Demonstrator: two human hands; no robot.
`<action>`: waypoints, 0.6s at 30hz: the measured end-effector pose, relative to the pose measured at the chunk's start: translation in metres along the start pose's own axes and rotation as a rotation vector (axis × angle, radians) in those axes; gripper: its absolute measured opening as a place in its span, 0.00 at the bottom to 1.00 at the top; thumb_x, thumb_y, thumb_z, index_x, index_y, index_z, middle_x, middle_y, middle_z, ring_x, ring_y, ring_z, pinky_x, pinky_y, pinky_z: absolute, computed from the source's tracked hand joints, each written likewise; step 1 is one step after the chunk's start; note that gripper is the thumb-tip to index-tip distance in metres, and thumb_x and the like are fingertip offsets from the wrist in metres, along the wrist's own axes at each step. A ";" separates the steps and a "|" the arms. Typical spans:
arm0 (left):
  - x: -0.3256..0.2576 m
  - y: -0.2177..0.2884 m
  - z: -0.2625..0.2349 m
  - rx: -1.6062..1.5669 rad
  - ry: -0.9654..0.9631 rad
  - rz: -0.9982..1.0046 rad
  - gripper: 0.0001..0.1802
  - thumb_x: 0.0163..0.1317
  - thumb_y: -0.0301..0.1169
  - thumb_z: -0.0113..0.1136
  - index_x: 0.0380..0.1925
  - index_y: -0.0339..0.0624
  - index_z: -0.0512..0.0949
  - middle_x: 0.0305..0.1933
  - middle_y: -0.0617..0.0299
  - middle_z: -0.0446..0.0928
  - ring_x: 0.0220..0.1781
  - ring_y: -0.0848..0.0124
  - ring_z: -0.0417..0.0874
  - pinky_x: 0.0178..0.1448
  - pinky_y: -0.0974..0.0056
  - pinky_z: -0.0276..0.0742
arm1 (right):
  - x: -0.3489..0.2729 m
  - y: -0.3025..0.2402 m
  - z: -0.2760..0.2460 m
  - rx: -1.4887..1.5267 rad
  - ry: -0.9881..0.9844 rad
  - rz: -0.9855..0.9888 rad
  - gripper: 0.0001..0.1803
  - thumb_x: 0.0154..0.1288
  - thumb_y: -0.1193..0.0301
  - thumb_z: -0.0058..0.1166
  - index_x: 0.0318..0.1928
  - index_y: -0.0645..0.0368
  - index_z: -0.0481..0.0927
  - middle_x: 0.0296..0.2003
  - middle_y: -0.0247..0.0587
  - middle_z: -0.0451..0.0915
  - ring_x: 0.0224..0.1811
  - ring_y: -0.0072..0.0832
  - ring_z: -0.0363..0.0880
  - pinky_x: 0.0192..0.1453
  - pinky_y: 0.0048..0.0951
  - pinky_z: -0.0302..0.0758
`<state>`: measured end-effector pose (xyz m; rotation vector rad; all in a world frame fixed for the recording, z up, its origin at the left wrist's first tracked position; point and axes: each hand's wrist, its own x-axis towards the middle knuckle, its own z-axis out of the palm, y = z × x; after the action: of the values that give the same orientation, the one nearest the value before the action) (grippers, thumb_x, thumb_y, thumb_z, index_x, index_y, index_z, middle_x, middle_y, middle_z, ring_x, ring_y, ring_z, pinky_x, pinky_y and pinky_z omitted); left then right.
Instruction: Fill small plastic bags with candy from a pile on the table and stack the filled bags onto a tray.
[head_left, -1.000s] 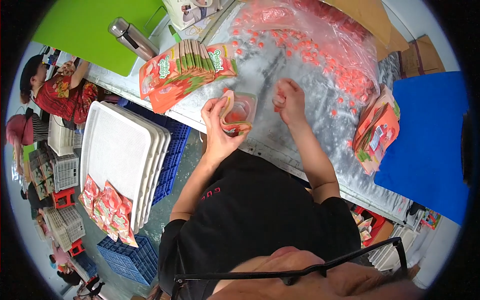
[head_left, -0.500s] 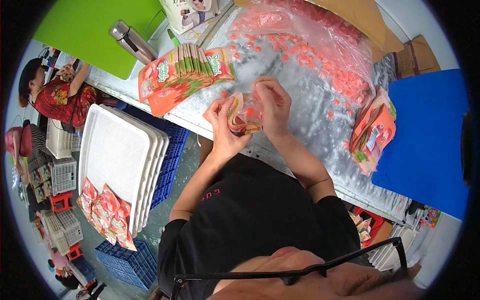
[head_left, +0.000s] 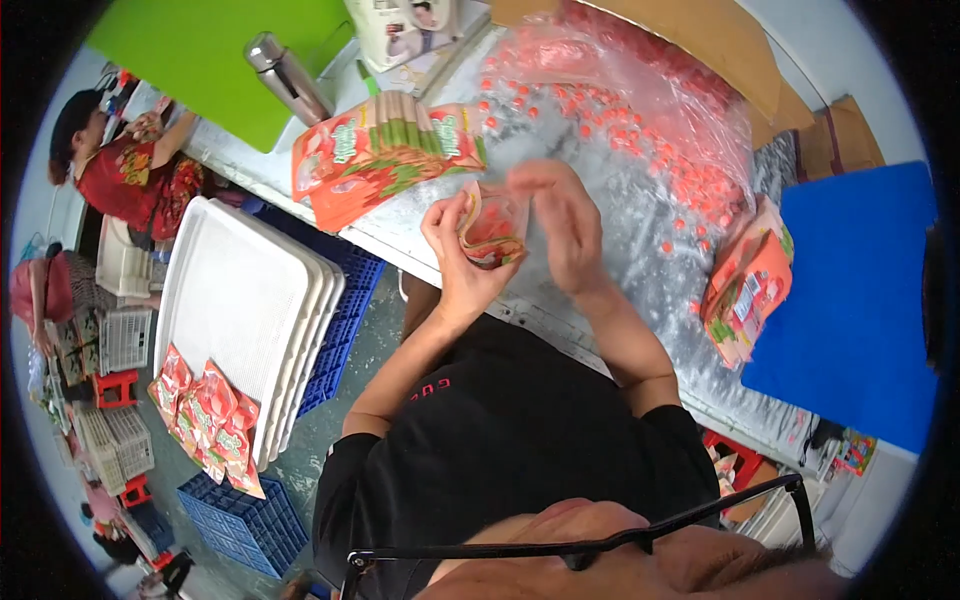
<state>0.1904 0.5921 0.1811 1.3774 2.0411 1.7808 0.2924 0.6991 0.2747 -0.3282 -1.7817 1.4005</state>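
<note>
Pouch (head_left: 490, 246) in left hand (head_left: 462, 268), near table edge (head_left: 388, 252), right hand (head_left: 568, 228) over open tabletop (head_left: 645, 285)

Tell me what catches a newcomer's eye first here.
Probably the scattered small red pieces by the clear plastic bag, on the far part of the table. Nearer, the left hand holds an open red pouch, with the right hand close beside it. The blue panel at right and green panel at upper left also stand out.
</note>
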 end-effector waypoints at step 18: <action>0.031 -0.034 -0.089 -0.264 -0.703 0.098 0.51 0.36 0.31 0.83 0.63 0.39 0.67 0.59 0.47 0.74 0.63 0.60 0.76 0.63 0.56 0.76 | 0.000 -0.028 0.017 -0.663 -0.989 -0.267 0.14 0.56 0.80 0.55 0.45 0.62 0.80 0.48 0.51 0.76 0.50 0.53 0.76 0.49 0.45 0.77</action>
<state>0.1006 0.5502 0.1941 1.7098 1.3447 1.2623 0.2878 0.6784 0.2988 0.3433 -2.9504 0.7505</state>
